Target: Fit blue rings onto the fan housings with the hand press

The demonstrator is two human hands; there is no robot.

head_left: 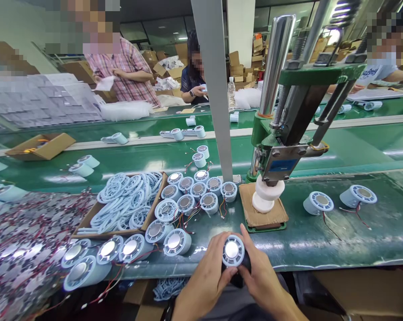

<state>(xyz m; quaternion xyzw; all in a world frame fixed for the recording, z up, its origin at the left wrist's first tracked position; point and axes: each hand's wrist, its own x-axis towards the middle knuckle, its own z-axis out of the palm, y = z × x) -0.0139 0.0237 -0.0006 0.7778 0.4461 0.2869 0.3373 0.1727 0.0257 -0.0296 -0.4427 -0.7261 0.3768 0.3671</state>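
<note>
Pale blue plastic, a small round housing [233,251] with a shiny metal centre sits pinched between the left hand [206,278] and right hand [259,276]. It looks light, rigid and smooth; the rim seems the safest hold.

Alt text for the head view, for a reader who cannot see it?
Both hands, left hand and right hand, hold a small round pale-blue plastic housing with a silver centre at a green workbench. More such housings cluster left; a green hand press stands behind.
</note>
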